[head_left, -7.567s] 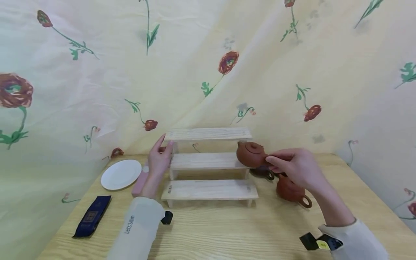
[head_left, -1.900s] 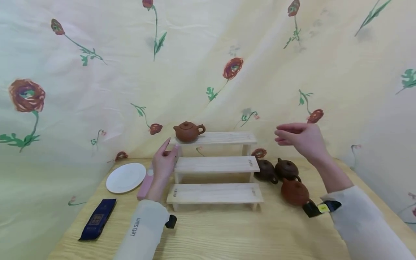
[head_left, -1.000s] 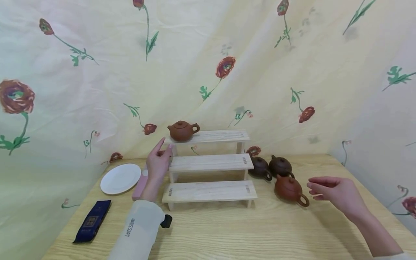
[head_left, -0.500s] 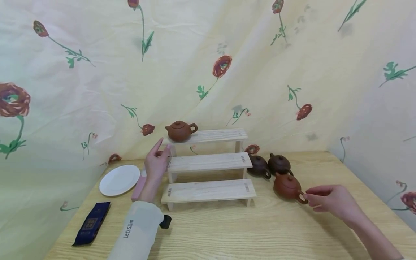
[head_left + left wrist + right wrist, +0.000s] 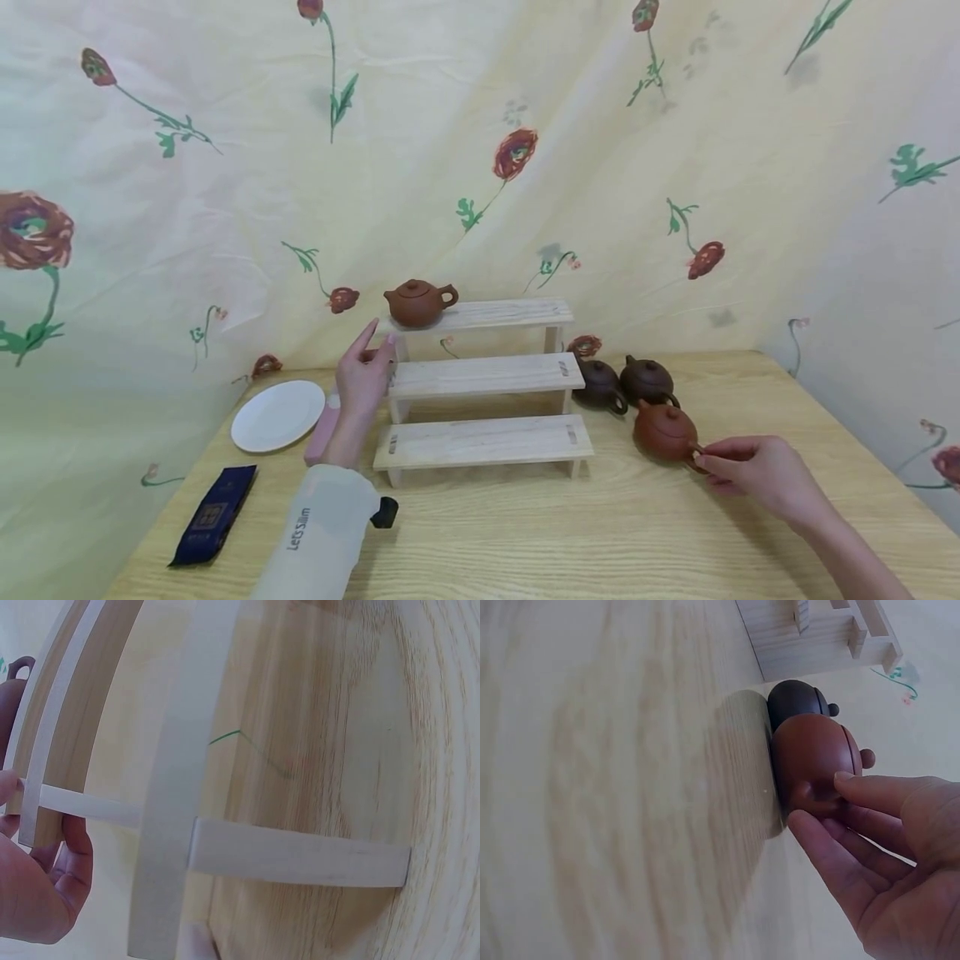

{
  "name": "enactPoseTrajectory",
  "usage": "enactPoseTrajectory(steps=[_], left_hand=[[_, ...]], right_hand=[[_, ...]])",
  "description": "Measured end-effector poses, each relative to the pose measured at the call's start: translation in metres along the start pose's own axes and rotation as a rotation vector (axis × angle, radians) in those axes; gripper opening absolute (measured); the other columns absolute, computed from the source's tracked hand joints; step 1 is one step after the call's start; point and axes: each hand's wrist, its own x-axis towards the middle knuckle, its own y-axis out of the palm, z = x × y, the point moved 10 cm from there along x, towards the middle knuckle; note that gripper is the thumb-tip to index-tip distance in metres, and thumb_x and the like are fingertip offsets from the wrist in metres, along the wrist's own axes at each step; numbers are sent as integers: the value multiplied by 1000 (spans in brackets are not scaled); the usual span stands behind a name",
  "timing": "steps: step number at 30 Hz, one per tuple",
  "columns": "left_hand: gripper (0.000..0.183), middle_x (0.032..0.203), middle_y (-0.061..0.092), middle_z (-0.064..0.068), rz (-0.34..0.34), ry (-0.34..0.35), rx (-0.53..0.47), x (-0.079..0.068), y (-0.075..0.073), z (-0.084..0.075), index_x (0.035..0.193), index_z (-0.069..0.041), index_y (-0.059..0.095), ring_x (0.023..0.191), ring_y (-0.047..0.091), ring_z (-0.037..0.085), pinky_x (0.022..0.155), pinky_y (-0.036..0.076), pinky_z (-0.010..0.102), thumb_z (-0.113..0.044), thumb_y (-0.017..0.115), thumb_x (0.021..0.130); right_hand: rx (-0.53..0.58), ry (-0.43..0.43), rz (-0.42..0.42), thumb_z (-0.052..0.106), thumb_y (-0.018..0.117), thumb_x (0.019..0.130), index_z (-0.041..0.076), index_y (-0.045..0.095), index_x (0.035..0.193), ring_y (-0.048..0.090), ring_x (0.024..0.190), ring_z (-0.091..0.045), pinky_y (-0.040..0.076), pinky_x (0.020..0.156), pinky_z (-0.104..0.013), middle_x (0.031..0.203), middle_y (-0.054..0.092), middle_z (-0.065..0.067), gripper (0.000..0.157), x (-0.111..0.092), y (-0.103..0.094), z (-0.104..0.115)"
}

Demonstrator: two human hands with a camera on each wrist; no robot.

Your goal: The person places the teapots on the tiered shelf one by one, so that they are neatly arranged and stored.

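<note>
My right hand (image 5: 768,475) has its thumb and fingertips on the handle of a reddish-brown clay teapot (image 5: 664,430), which sits on the table at the right. In the right wrist view the thumb lies on one side of that handle and the fingers on the other. On the left, my left hand (image 5: 363,377) grips the end of the top board of a three-tier wooden display shelf (image 5: 480,444); the left wrist view shows thumb and fingers around that board. A second reddish-brown teapot (image 5: 417,305) stands at the left end of the top tier, spout to the left.
Two dark brown teapots, one nearer the shelf (image 5: 597,385) and one behind the reddish one (image 5: 647,381), stand on the wooden table (image 5: 540,533). At the left are a white plate (image 5: 277,417), a pink box (image 5: 322,435) and a dark blue packet (image 5: 213,515). Floral cloth hangs behind.
The teapot earlier in my right hand now stands on the top tier. My right hand has come down to the right and taken the other reddish teapot's handle. My left hand stays at the shelf.
</note>
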Motion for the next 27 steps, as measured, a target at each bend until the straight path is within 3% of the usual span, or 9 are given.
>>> enactPoseTrajectory(steps=[10,20,27], left_hand=[[52,95,68,6,-9,7,13,-1,0,-2,151,-28,60,81,57,12,63,45,23,-39,71,102],[52,94,65,5,-2,8,11,-1,0,0,152,-28,60,82,56,14,64,45,24,-38,70,102],[53,97,66,6,4,4,8,-1,0,0,153,-28,58,84,56,14,65,46,25,-38,69,103]], right_hand=[[-4,4,-15,26,74,101,-12,73,120,79,80,-13,63,71,-27,99,82,-12,42,0,0,-2],[115,-27,-17,10,71,101,-18,70,121,79,84,-10,64,75,-28,106,80,-18,34,-3,1,-4],[78,-2,-47,10,70,101,-17,71,120,78,81,-9,63,73,-27,106,80,-18,33,-2,-5,-5]])
